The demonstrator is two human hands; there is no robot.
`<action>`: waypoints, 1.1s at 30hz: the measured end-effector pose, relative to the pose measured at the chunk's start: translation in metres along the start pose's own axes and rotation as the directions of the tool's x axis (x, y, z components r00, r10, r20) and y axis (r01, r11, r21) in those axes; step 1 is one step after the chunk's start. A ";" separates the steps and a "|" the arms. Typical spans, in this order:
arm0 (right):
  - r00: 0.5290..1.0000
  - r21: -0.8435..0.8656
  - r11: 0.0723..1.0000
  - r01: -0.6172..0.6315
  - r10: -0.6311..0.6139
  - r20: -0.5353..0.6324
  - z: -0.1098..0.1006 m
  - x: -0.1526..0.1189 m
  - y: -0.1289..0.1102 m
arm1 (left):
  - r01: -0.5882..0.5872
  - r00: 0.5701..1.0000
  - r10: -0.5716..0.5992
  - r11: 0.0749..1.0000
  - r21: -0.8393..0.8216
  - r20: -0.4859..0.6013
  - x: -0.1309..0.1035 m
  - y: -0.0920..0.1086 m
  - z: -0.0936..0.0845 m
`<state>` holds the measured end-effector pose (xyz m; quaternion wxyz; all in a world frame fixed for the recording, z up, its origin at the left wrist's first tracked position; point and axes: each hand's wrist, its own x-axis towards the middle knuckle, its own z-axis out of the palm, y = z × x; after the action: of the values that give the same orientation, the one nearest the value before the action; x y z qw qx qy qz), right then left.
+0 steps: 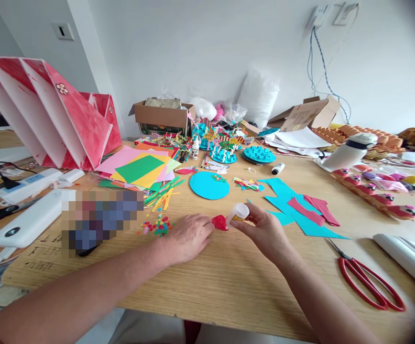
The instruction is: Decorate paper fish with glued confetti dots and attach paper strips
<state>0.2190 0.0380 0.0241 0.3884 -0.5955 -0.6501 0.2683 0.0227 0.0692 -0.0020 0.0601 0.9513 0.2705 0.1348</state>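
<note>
My right hand [265, 231] grips a small white glue bottle [240, 211], tilted with its nozzle end down by a red cut-out piece [220, 222]. The fingertips of my left hand [190, 238] are together at the left edge of that red piece, holding it at the table surface. Part of the piece is hidden by the fingers. Just left of this hand lie scattered coloured paper dots [157, 224]. Beyond both hands is a blue paper circle [209, 185] with a small decorated patch near its upper right edge.
Blue paper scraps [282, 203] and red-handled scissors [367, 282] lie on the right. Coloured paper sheets [141, 169] and thin strips [164, 192] are at the left, near a pixelated area. A white flask [351, 150] stands behind a row of egg-carton figures [372, 193].
</note>
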 end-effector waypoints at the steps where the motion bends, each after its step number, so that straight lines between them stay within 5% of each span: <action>1: 1.000 -0.007 1.000 0.004 -0.004 -0.001 0.001 0.000 0.000 | -0.002 1.000 0.002 1.000 -0.002 -0.001 0.000 0.000 0.000; 12: 1.000 -0.100 0.995 -0.006 0.006 0.001 -0.001 0.014 0.006 | 0.002 1.000 -0.002 1.000 0.029 -0.001 0.001 0.002 -0.002; 33: 0.997 0.022 0.998 0.061 -0.062 0.054 0.014 0.016 0.001 | -0.001 1.000 0.001 1.000 -0.018 -0.002 0.000 0.001 -0.001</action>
<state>0.2085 0.0557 0.0184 0.3843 -0.5638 -0.6758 0.2789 0.0232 0.0685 -0.0003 0.0684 0.9507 0.2690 0.1380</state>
